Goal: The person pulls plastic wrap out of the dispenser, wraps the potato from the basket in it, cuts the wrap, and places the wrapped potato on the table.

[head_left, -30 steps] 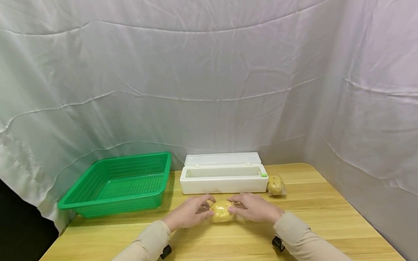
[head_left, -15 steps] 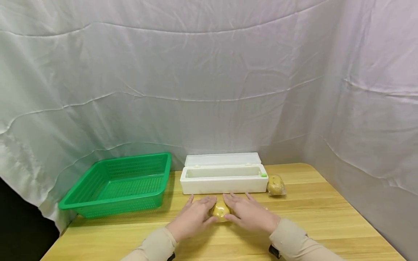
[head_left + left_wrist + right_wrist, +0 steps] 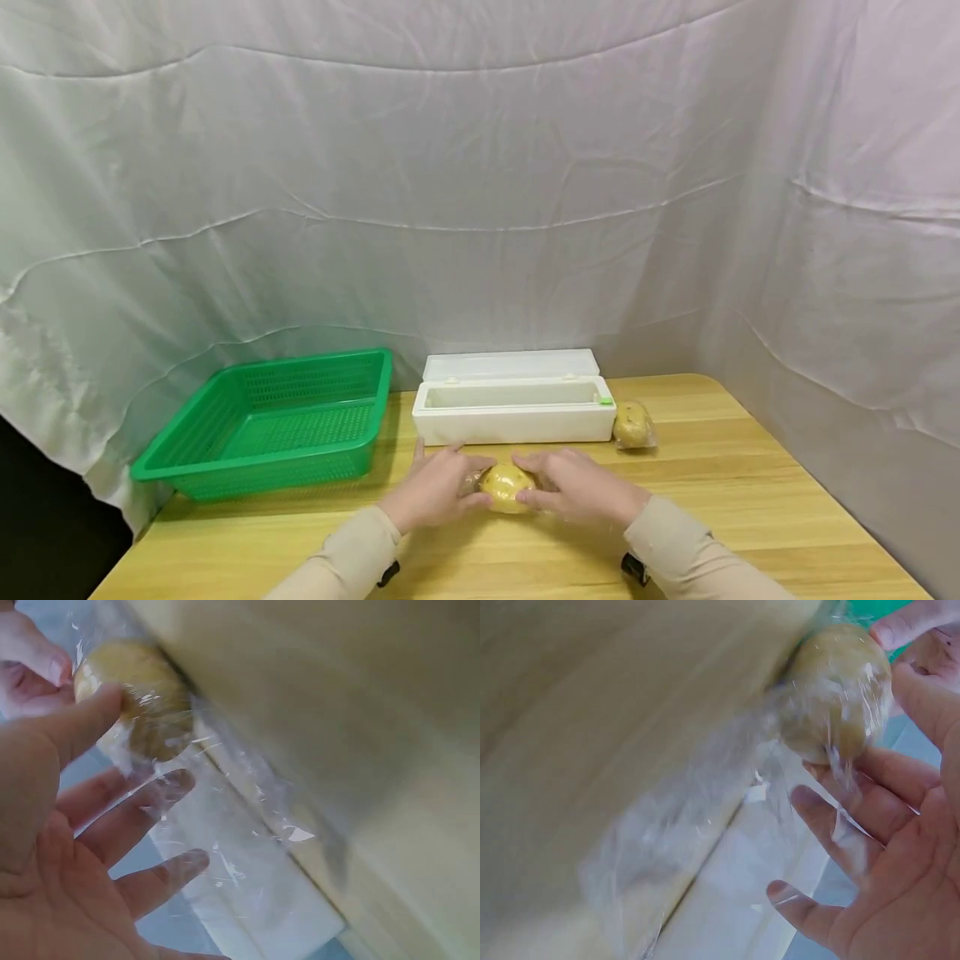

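A yellow potato (image 3: pixel 507 488) in clear plastic film lies between my two hands on the table, in front of a white box. My left hand (image 3: pixel 435 492) holds its left side between thumb and index finger, the other fingers spread. From the right, my right hand (image 3: pixel 585 487) grips it the same way. In the left wrist view, loose film (image 3: pixel 247 780) trails off the potato (image 3: pixel 139 694) past the spread fingers. Crumpled film (image 3: pixel 660 832) also hangs by the potato (image 3: pixel 844 697) in the right wrist view, some of it over the right fingers.
The long white box (image 3: pixel 513 428) stands behind the hands with its lid (image 3: pixel 512 364) raised and a small green piece (image 3: pixel 606 401) at its right end. Another film-wrapped potato (image 3: pixel 633 425) sits against that end. A green basket (image 3: pixel 277 461) is at the left; a grey curtain (image 3: pixel 480 183) hangs behind.
Half a second ago both hands lay flatter over the potato's sides. Their fingers have since drawn back outward, so more of the potato shows. The box, basket and other potato stay put.
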Available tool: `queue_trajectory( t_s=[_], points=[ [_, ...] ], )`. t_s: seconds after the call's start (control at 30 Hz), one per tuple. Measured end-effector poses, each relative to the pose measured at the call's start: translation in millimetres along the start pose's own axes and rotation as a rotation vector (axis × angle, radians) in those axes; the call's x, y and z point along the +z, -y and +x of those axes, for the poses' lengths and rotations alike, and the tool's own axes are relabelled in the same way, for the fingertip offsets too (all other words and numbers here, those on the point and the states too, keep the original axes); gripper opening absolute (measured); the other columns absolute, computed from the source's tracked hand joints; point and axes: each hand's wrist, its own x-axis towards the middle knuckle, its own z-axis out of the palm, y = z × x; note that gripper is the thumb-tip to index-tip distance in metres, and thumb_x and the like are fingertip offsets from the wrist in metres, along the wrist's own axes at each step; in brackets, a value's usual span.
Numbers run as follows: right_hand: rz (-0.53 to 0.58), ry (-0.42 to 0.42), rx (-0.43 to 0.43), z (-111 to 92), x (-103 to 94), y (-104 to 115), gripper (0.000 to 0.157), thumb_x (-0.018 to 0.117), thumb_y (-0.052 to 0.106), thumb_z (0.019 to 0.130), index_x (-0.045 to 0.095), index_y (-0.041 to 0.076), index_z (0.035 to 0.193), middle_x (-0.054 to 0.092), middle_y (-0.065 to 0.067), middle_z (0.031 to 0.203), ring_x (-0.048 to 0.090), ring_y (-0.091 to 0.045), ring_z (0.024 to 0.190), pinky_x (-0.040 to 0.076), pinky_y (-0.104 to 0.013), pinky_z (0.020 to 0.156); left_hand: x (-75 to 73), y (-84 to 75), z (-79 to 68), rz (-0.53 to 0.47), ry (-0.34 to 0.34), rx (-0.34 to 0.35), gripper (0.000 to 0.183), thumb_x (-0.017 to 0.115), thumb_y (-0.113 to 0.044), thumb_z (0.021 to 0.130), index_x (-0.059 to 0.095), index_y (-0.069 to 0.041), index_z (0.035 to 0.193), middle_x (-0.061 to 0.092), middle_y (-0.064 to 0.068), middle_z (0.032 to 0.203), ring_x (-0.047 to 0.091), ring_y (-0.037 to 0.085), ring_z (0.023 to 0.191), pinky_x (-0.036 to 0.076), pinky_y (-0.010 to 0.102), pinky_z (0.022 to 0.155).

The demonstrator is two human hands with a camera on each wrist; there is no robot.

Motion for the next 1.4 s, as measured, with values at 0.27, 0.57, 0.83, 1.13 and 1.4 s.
queue_trajectory(
  t_s=[0.27,0.57,0.83,1.13,1.4],
  points=[
    [0.066,0.055,0.025,-3,-7.9,8,0.055,0.065,0.042,0.107,0.068,-0.003,0.138,0.07,-0.018,0.139,0.057,-0.006,0.056,0.063,-0.034,0.094,-8.3,4.7,5.3,-0.01,0.121,0.057,0.055,0.076,-0.044,0.096,0.065,-0.033,0.149,0.059,0.0,0.159,0.04,0.045,0.157,0.02,0.093,0.111],
    [0.115,0.045,0.011,-11,-12.0,17,0.012,0.08,0.026,0.098,0.082,0.015,0.093,0.084,0.001,0.102,0.078,-0.007,0.094,0.064,-0.029,0.088,-0.6,3.3,6.0,0.002,0.135,0.117,0.063,0.065,-0.029,0.101,0.048,-0.037,0.162,0.035,0.004,0.176,0.026,0.046,0.163,0.023,0.089,0.115],
    [0.092,-0.058,0.077,-14,-2.6,17,0.015,0.088,0.028,0.088,0.084,0.016,0.096,0.084,0.003,0.095,0.078,-0.008,0.088,0.064,-0.029,0.082,6.7,-0.8,-2.3,0.039,-0.12,0.194,0.06,0.084,-0.016,0.091,0.062,-0.021,0.146,0.069,0.008,0.141,0.069,0.028,0.125,0.06,0.049,0.101],
    [0.131,-0.101,0.108,-17,-1.1,19,0.018,0.089,0.031,0.088,0.082,0.015,0.094,0.082,0.005,0.086,0.073,-0.001,0.079,0.063,-0.027,0.077,3.6,-4.0,-8.5,-0.122,-0.096,0.237,0.036,0.079,-0.004,0.093,0.07,-0.011,0.127,0.082,0.005,0.11,0.079,0.014,0.097,0.061,0.018,0.083],
    [-0.095,-0.192,-0.296,-39,-7.4,34,0.011,0.085,0.022,0.091,0.08,0.021,0.102,0.078,0.01,0.093,0.065,0.007,0.079,0.054,-0.011,0.071,-9.3,-16.7,-35.4,-0.111,-0.066,0.444,0.017,0.08,-0.008,0.093,0.077,-0.017,0.108,0.078,-0.011,0.095,0.063,-0.011,0.08,0.05,0.003,0.073]
  ],
)
